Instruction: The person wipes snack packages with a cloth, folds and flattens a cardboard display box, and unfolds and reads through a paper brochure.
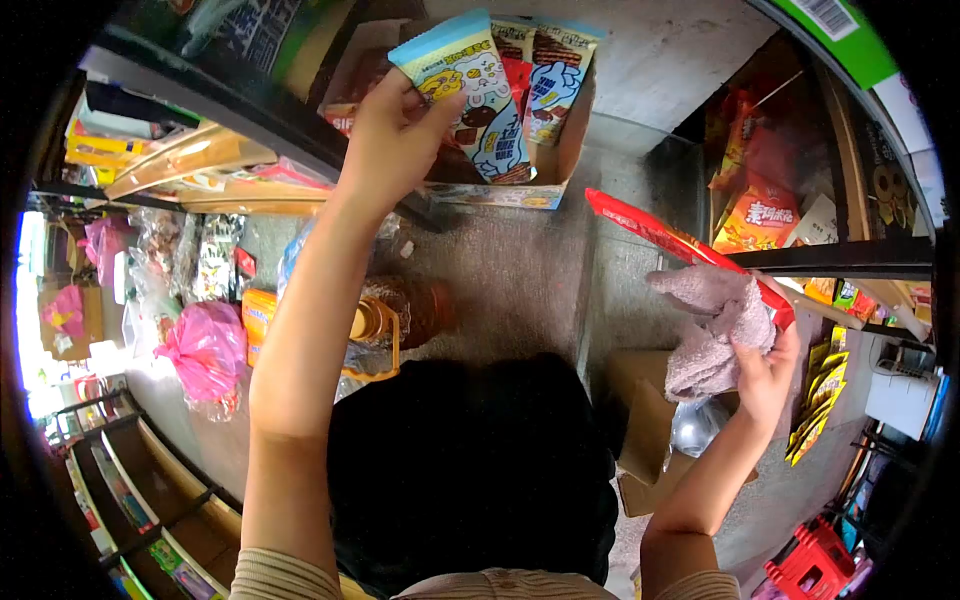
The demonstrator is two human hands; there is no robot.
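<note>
My left hand (400, 140) is closed on the side of a yellow and blue snack packet (470, 85) with cartoon animals, held tilted over an open cardboard box (545, 195). Similar snack packets (555, 85) stand upright in that box, partly covered by the held one. At the right, my right hand (765, 375) grips a greyish-pink cloth (710, 325) together with a long red packet (660, 232). The red packet slants up and left from the hand, its lower part overlapped by the cloth.
Below my left forearm stands a large plastic bottle (405, 315) with a yellow handle. An open cardboard box (650, 430) sits on the floor at right. Dark shelf bars (850, 262) run along both sides. A pink plastic bag (205, 345) lies left, a red crate (815, 560) lower right.
</note>
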